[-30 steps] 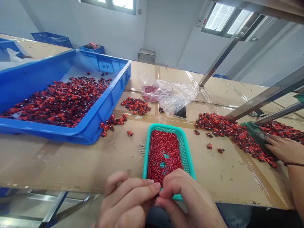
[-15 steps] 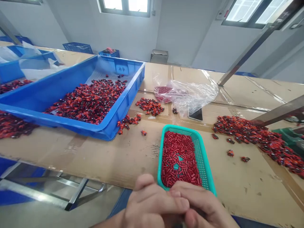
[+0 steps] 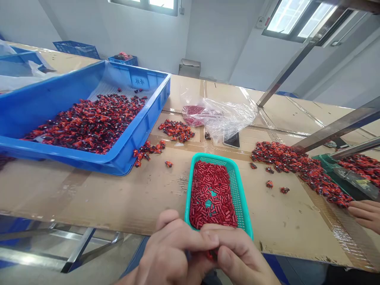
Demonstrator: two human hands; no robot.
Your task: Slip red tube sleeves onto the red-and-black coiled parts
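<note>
A cardboard-covered table [image 3: 148,198] is stretching ahead. At six o'clock, the left hand [image 3: 173,249] and right hand [image 3: 242,251] are gripping a partly hidden red-black piece [image 3: 211,253], presumably steadying it; red tubes [image 3: 210,178] are lying toward twelve, seemingly for easy reach.

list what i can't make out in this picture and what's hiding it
All in the head view:
Held part: mostly covered by the left hand and right hand; its full shape is unclear.
Basket: near end hidden behind both hands.
Tray: far left cut off by the left edge.
Co-worker's hand: cut off by the right edge.
Pile: pieces too small and crowded to count.
</note>
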